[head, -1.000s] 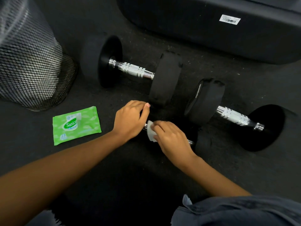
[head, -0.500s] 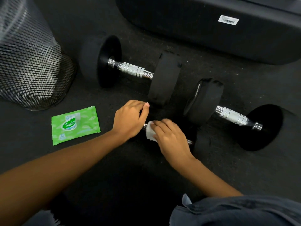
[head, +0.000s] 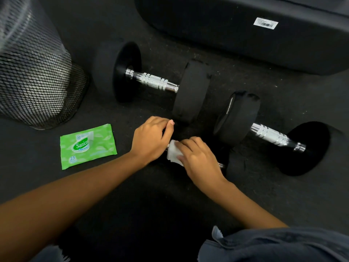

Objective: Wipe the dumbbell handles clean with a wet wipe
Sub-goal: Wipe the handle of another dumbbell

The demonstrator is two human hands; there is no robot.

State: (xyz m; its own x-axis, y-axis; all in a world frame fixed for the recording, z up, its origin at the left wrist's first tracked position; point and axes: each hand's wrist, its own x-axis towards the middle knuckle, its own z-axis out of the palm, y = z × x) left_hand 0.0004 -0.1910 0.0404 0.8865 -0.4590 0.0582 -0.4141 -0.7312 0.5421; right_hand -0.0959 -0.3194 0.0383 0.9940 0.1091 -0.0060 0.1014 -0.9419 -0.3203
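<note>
Three dumbbells lie on a dark floor (head: 132,195). On the nearest dumbbell (head: 236,167), close to the floor's middle, the right hand (head: 200,157) pinches a folded white wipe (head: 172,155) against the handle, with the wipe poking out left of its fingers. The left hand (head: 151,140) curls over that dumbbell's left end, touching the wipe. A green wipe pack (head: 87,146) lies to the left, below a mesh bin (head: 34,76).

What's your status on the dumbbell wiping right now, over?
Left hand grips near dumbbell at its end. Right hand presses wipe on handle. Green pack lies left, apart from hands.
</note>
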